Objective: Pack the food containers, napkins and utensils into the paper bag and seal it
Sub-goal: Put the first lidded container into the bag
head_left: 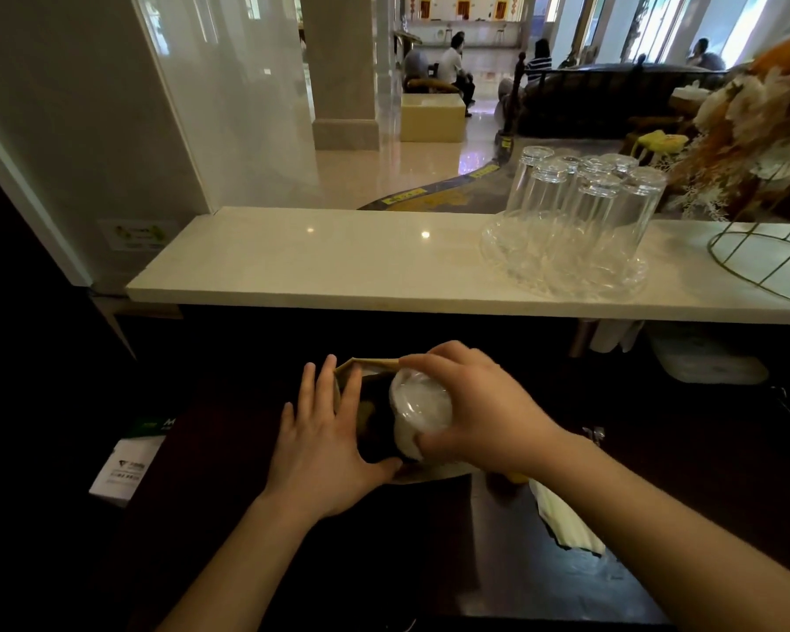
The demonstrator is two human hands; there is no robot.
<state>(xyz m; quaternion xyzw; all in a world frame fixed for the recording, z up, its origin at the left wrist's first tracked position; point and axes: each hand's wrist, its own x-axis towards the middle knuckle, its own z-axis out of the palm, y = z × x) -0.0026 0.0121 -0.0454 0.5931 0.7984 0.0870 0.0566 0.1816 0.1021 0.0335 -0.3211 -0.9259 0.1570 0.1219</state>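
Two bare hands work low over a dark worktop (543, 540), which is so dim that little of its surface shows beyond a faint sheen. The left hand (325, 453) lies flat against the near side of the paper bag (366, 417), fingers (327, 385) spread and pointing away, thumb hooked along the bag's lower edge. The bag's mouth faces up, its tan rim showing between the two hands. The right hand (480, 408) grips a clear lidded food container (418, 412) from above, its fingers curled around the rim and the thumb pressed on the near side; the container is tilted and sits right at the bag's mouth, partly inside it. Pale napkins or wrapped utensils (566, 517) lie on the worktop just under the right forearm; which of the two they are cannot be told. A white and green booklet (128, 463) lies at the left edge of the dark surface.

Above and behind runs a pale, glossy stone ledge (315, 262) catching two ceiling lights. On it stands a glass tray (566, 262) carrying upturned drinking glasses (589, 193), with a wire basket (767, 257) and dried flowers (749, 120) to the right. Beyond the ledge opens a bright lobby with a polished floor, square pillars (343, 61), sofas and several seated people (457, 66) far back
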